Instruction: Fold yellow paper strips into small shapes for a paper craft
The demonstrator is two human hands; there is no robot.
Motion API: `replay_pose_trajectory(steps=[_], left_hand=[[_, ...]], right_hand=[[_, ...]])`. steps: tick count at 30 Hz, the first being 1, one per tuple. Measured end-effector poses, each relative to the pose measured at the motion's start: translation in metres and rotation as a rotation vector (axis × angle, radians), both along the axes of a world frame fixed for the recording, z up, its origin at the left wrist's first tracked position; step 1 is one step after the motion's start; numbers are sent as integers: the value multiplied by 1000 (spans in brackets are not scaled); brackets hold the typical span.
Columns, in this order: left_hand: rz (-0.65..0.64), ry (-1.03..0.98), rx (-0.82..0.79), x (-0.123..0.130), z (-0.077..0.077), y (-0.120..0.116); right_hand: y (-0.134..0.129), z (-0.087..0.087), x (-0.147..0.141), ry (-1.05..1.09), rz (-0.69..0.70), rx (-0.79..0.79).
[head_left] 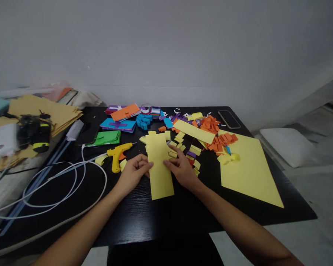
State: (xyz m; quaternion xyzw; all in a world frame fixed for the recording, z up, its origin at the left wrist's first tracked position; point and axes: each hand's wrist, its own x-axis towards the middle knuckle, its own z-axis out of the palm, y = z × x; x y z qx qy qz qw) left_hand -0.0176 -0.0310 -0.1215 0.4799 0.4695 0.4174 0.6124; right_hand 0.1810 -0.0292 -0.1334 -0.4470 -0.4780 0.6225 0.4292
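Note:
A yellow paper strip [160, 166] stands lengthwise between my hands over the black table. My left hand [135, 170] pinches its left edge, thumb on top and fingers behind. On the opposite edge, my right hand [183, 168] grips the paper with its thumb, the index finger reaching up along the side. Small folded yellow paper pieces [180, 137] lie behind and to the right of the strip. Just beyond my left hand rests a yellow glue gun [118, 155], its nozzle pointing right. A second yellow strip [194, 131] leans across the scraps farther back.
A large yellow sheet [249, 173] covers the table's right side. Orange folded pieces [211, 125] and a phone [229, 119] lie at the back right. Blue, orange and green paper bundles [108, 137] sit back left. White cables [74, 184] loop across the left side.

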Motion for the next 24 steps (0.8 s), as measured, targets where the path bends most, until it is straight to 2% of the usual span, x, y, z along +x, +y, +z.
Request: replay_pose_trajectory(steps=[5, 10, 18, 24], left_hand=[[-52, -19, -10, 0, -4, 0], [-54, -16, 13, -2, -8, 0], [-38, 10, 53, -5, -4, 2], [-21, 54, 64, -7, -3, 3]], right_hand=[[3, 0, 2, -18, 115, 10], [4, 1, 2, -11, 111, 23], [5, 3, 3, 173, 127, -144], [6, 4, 6, 124, 113, -111]])
